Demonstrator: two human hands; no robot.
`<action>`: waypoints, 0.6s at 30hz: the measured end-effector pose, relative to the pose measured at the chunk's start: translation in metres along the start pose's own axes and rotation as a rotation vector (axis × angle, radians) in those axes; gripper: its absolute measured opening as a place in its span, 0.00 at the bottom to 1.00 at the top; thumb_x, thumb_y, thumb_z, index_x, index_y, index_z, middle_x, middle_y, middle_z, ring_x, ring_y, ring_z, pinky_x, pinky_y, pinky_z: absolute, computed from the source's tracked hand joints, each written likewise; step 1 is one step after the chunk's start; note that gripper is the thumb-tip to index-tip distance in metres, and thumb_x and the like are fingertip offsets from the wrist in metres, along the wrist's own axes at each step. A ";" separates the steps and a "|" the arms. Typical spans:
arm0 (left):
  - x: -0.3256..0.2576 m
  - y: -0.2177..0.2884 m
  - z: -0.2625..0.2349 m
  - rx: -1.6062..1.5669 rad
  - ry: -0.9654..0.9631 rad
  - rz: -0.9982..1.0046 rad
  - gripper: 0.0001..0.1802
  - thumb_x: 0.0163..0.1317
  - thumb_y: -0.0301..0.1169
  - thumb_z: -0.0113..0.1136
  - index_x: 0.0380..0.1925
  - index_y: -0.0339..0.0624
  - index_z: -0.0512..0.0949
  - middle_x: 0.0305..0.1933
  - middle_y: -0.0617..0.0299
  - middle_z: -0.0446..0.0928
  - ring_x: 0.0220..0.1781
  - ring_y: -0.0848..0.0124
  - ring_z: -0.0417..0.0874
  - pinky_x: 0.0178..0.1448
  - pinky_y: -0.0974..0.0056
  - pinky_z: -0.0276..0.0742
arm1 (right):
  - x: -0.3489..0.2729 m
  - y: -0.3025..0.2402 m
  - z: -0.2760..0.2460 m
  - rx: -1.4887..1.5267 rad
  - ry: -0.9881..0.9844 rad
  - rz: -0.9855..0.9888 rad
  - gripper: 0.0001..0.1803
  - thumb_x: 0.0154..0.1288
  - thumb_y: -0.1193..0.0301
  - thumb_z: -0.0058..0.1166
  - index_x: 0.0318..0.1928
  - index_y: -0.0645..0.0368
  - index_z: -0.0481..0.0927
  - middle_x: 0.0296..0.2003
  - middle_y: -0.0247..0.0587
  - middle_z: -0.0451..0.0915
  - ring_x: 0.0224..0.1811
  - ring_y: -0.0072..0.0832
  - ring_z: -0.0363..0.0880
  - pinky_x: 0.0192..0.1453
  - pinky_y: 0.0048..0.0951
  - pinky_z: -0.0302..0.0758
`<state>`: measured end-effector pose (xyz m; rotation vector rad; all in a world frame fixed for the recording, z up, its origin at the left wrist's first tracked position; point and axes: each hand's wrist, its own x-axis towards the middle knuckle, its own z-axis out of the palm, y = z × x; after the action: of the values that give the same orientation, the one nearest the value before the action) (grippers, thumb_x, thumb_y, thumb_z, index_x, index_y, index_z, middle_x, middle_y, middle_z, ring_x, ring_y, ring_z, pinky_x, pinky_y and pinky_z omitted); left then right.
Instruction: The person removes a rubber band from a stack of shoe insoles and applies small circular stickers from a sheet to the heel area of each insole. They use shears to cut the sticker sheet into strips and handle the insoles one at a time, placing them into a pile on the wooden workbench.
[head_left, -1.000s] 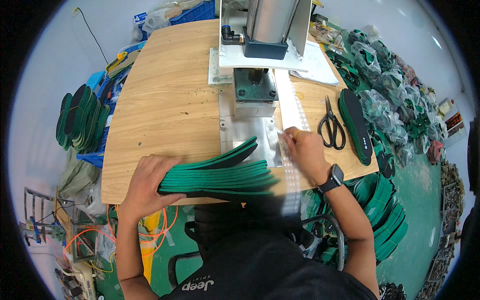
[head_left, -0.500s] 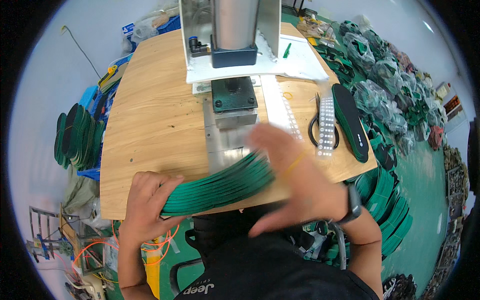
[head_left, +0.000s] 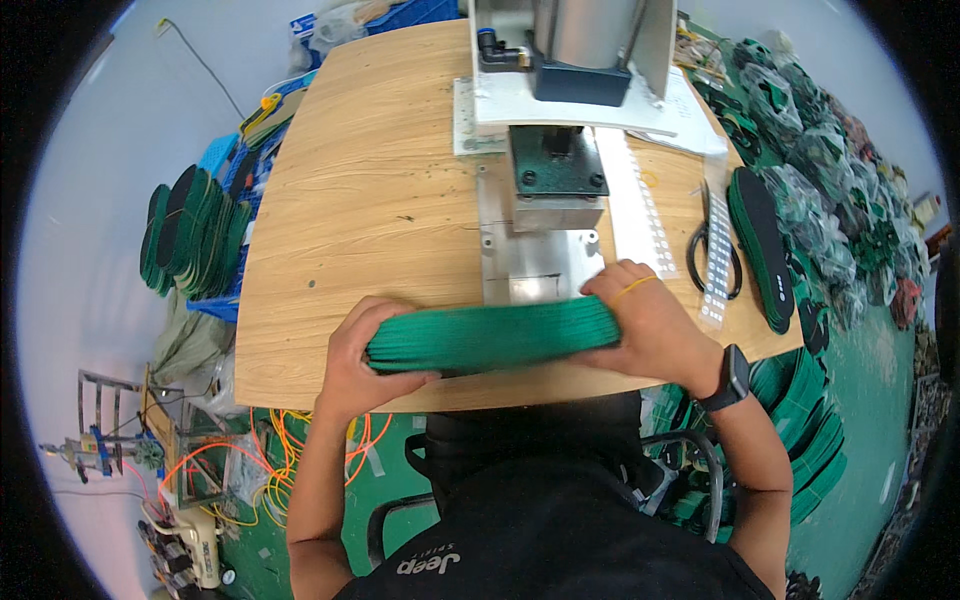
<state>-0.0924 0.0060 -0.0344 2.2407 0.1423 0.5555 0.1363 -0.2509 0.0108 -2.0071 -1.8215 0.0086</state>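
Observation:
A thick stack of green insoles lies on its side between my hands at the front of the wooden table. My left hand wraps round its left end, thumb below and fingers above. Round the right end closes my right hand, with a yellow rubber band across its fingers. Just beyond the stack is the metal base plate of a press, whose dark green block hangs above the plate. A black insole with green edges rests at the table's right side.
White sticker strips and a clear strip of labels lie right of the press, beside black-handled scissors. Bundled insoles stand on a blue crate at the left. More green stacks and bagged goods sit on the floor at right.
My right hand has come down and closed on the right end of the insole stack, which was free before. The stack is now straighter and level. The whole view has shifted.

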 end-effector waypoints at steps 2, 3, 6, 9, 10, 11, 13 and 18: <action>0.000 0.003 0.002 -0.002 0.095 0.015 0.38 0.32 0.30 0.80 0.50 0.38 0.76 0.49 0.51 0.76 0.50 0.59 0.78 0.54 0.61 0.73 | -0.005 -0.002 0.003 0.115 0.028 0.064 0.30 0.41 0.63 0.74 0.44 0.63 0.77 0.40 0.51 0.77 0.46 0.49 0.74 0.52 0.43 0.71; 0.002 0.004 0.002 -0.002 0.138 0.026 0.39 0.32 0.30 0.80 0.51 0.38 0.76 0.49 0.51 0.76 0.51 0.59 0.78 0.54 0.61 0.73 | -0.006 -0.005 0.006 0.173 0.043 0.099 0.29 0.40 0.64 0.75 0.43 0.62 0.77 0.40 0.51 0.77 0.46 0.49 0.74 0.51 0.43 0.71; 0.007 0.008 -0.009 -0.161 0.113 0.063 0.40 0.34 0.31 0.80 0.53 0.38 0.76 0.50 0.51 0.76 0.51 0.59 0.78 0.54 0.61 0.73 | 0.001 -0.009 0.046 0.116 0.394 0.103 0.34 0.39 0.67 0.76 0.49 0.62 0.75 0.42 0.50 0.77 0.46 0.47 0.76 0.51 0.40 0.74; -0.001 0.001 -0.011 -0.009 0.013 -0.080 0.40 0.32 0.28 0.77 0.53 0.34 0.75 0.49 0.53 0.75 0.52 0.61 0.76 0.56 0.62 0.70 | -0.006 -0.001 0.045 0.226 0.265 0.131 0.43 0.39 0.68 0.77 0.58 0.63 0.69 0.49 0.53 0.74 0.52 0.49 0.74 0.58 0.39 0.72; -0.003 -0.001 -0.016 -0.034 -0.010 -0.086 0.39 0.33 0.29 0.77 0.51 0.33 0.75 0.49 0.52 0.75 0.52 0.60 0.75 0.57 0.62 0.69 | -0.008 -0.002 0.039 0.326 0.165 0.190 0.44 0.40 0.68 0.77 0.59 0.64 0.68 0.50 0.54 0.73 0.54 0.50 0.72 0.60 0.39 0.70; -0.006 -0.004 -0.017 -0.018 0.028 -0.054 0.38 0.33 0.31 0.78 0.51 0.35 0.75 0.48 0.52 0.75 0.51 0.60 0.76 0.55 0.62 0.71 | -0.011 -0.001 0.032 0.418 0.062 0.255 0.46 0.40 0.68 0.77 0.60 0.64 0.67 0.52 0.56 0.72 0.55 0.51 0.71 0.62 0.39 0.69; -0.013 -0.009 -0.014 0.016 0.103 0.009 0.38 0.33 0.34 0.80 0.50 0.38 0.76 0.46 0.52 0.76 0.50 0.58 0.77 0.52 0.61 0.74 | -0.010 0.012 0.020 0.373 0.020 0.071 0.49 0.40 0.68 0.78 0.63 0.64 0.64 0.55 0.57 0.69 0.59 0.51 0.68 0.65 0.40 0.66; -0.003 0.007 0.004 0.094 0.287 0.094 0.35 0.32 0.33 0.79 0.46 0.40 0.77 0.42 0.53 0.77 0.46 0.57 0.79 0.51 0.59 0.75 | -0.007 -0.013 0.048 0.338 0.354 0.011 0.56 0.41 0.70 0.77 0.69 0.62 0.55 0.62 0.54 0.64 0.64 0.49 0.62 0.67 0.41 0.64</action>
<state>-0.0942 -0.0028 -0.0325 2.2565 0.2130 0.9382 0.1099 -0.2422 -0.0302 -1.6617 -1.4759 -0.0323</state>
